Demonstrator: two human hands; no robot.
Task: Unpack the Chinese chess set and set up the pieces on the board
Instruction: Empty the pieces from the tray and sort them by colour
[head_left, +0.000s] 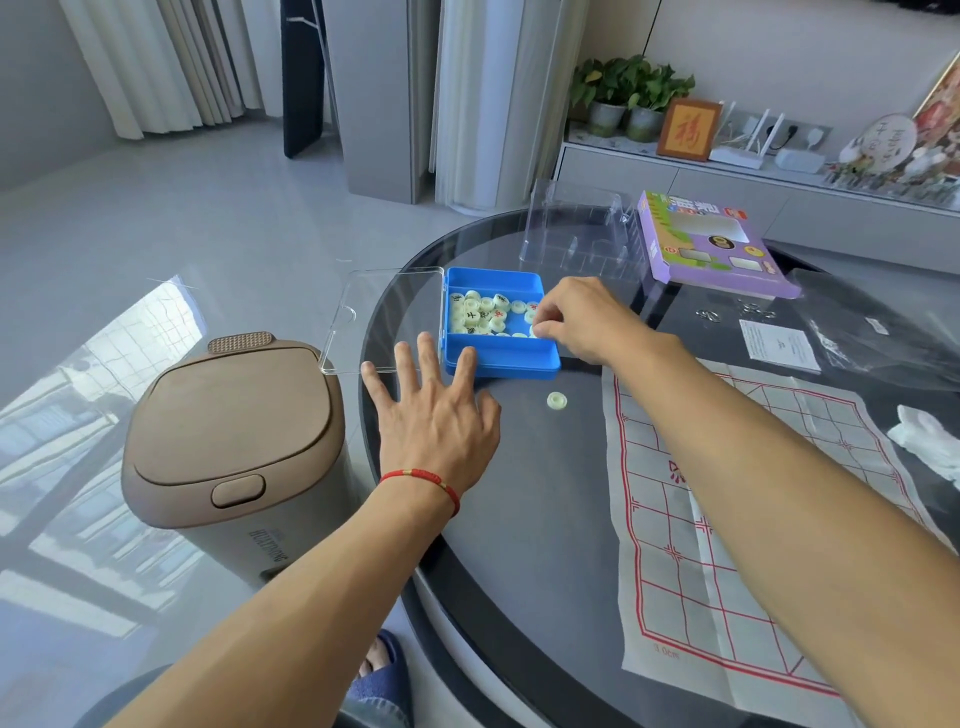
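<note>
A blue plastic box (498, 361) lies open on the round glass table (545, 519), its clear lid (379, 317) swung out to the left. Several pale round chess pieces (478, 314) with black or red characters lie inside. My right hand (582, 317) reaches into the box's right side, fingertips pinched around a pale piece. My left hand (436, 415) rests flat on the table, fingers spread, touching the box's front left corner. One lone piece (556, 400) lies on the glass in front of the box. The paper board (691, 545) with red grid lines is spread out to the right, under my right forearm.
A brown-lidded bin (228, 441) stands on the floor left of the table. Behind the box are a clear plastic insert (576, 234) and a purple carton (711, 244). A plastic bag (878, 332), a paper slip (779, 345) and white cloth (930, 441) lie at the right.
</note>
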